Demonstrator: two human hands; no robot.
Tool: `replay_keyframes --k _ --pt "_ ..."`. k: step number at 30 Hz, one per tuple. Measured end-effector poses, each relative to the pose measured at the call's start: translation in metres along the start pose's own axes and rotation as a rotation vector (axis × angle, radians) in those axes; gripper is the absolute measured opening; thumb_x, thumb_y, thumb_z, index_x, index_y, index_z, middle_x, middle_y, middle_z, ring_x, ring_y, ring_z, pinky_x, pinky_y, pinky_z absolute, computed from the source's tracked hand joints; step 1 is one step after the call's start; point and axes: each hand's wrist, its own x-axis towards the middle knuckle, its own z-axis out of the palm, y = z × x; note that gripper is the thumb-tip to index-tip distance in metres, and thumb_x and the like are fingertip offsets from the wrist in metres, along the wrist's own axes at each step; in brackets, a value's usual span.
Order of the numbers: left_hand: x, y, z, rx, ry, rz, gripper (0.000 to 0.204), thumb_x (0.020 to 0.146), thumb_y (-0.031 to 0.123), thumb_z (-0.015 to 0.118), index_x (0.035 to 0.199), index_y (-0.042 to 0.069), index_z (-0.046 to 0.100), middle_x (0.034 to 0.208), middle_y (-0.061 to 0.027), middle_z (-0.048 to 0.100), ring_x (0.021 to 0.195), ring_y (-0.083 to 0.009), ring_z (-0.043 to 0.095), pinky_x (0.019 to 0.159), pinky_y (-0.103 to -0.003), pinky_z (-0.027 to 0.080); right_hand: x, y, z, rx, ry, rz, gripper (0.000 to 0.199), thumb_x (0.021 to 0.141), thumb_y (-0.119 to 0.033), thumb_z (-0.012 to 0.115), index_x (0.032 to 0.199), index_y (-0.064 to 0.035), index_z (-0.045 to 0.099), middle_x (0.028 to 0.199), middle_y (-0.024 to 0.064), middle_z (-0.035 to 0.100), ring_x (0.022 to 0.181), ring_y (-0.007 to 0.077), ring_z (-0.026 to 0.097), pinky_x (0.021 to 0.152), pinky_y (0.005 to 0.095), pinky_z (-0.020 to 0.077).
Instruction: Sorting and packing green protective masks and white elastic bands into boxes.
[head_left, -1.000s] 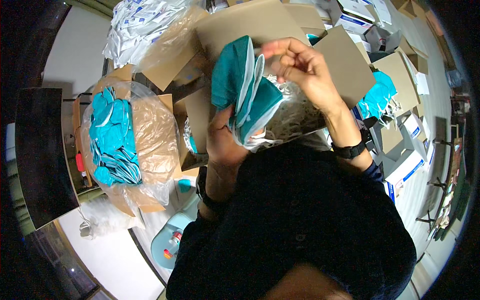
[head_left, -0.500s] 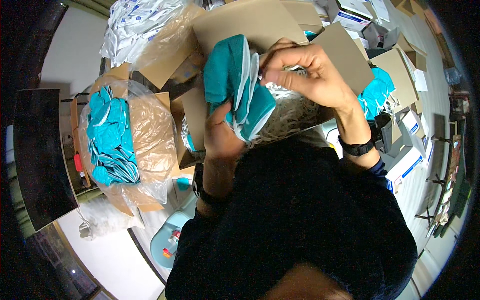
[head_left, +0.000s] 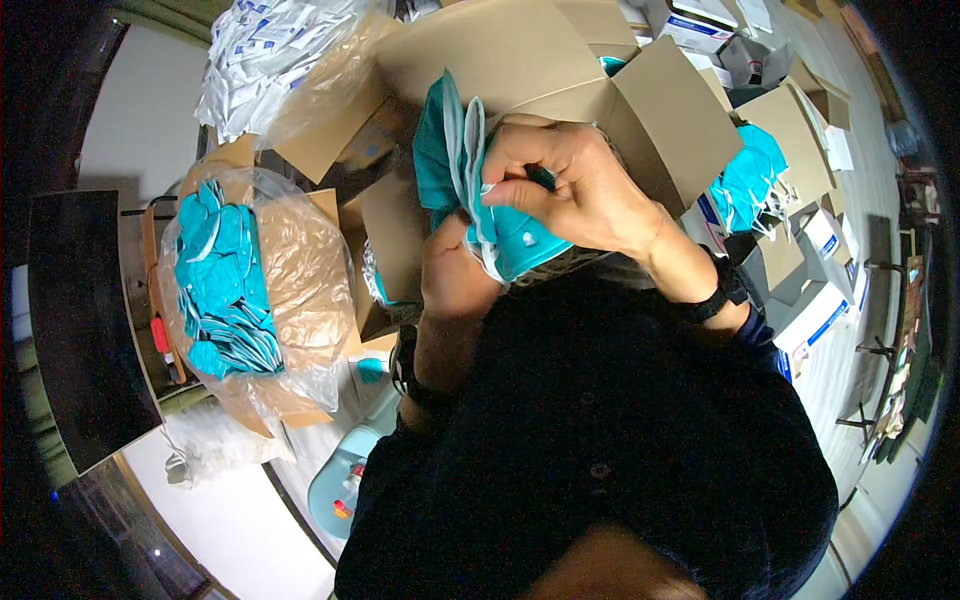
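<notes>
Close in front of my chest I hold a small stack of teal and white folded face masks (head_left: 452, 165). My left hand (head_left: 455, 280) supports the stack from below, mostly hidden behind it. My right hand (head_left: 570, 190) comes over from the right, fingers curled and pinching the white edges of the masks. Behind the hands stands an open brown cardboard box (head_left: 540, 70) with its flaps spread.
At the left a clear plastic bag (head_left: 300, 270) in a carton holds several loose teal masks (head_left: 220, 280). More teal masks (head_left: 750, 185) lie in a box at the right. White packets (head_left: 260, 60) are piled at the upper left; white and blue boxes (head_left: 810, 320) stand at the right.
My right hand has moved left and down across the stack, from its upper right edge to closed over its front. The masks have come a little lower and nearer my chest.
</notes>
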Motion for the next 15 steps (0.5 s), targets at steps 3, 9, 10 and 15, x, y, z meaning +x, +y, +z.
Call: replay_keyframes --k 3,9,10,15 --pt "-0.007 -0.002 0.001 0.319 0.104 0.053 0.037 0.097 0.020 0.044 0.126 -0.001 0.051 0.121 -0.0167 0.058 0.113 -0.0272 0.058 0.100 -0.042 0.047 -0.003 0.006 -0.001 -0.032 0.151 -0.013 0.009 0.081 -0.001 0.069 0.084 -0.0004 0.061 0.072 0.0064 0.055 0.068 0.0123 0.052 0.065 0.0276 0.0434" --pt "-0.012 -0.015 0.004 0.304 0.139 0.136 0.044 0.096 0.025 0.045 0.128 -0.005 0.051 0.124 -0.0176 0.059 0.113 -0.0294 0.058 0.099 -0.044 0.046 0.011 0.046 -0.007 -0.187 0.432 0.032 0.008 0.079 0.007 0.057 0.078 -0.0010 0.059 0.064 0.0104 0.057 0.059 0.0144 0.053 0.055 0.0282 0.0427" --pt "-0.017 -0.016 0.009 0.456 0.212 0.146 0.044 0.096 0.024 0.048 0.129 -0.005 0.049 0.125 -0.0177 0.058 0.114 -0.0291 0.058 0.100 -0.043 0.046 0.018 0.060 -0.015 -0.039 0.501 0.168 0.010 0.078 0.008 0.055 0.079 -0.0012 0.060 0.065 0.0093 0.059 0.058 0.0140 0.053 0.053 0.0276 0.0431" --pt "-0.024 -0.015 0.024 0.129 0.299 0.069 0.046 0.098 0.027 0.048 0.133 -0.003 0.047 0.126 -0.0167 0.059 0.115 -0.0294 0.059 0.102 -0.044 0.044 0.014 0.092 -0.049 0.303 0.375 0.365 0.017 0.079 0.009 0.054 0.083 -0.0022 0.067 0.071 0.0058 0.065 0.052 0.0113 0.056 0.048 0.0244 0.0454"
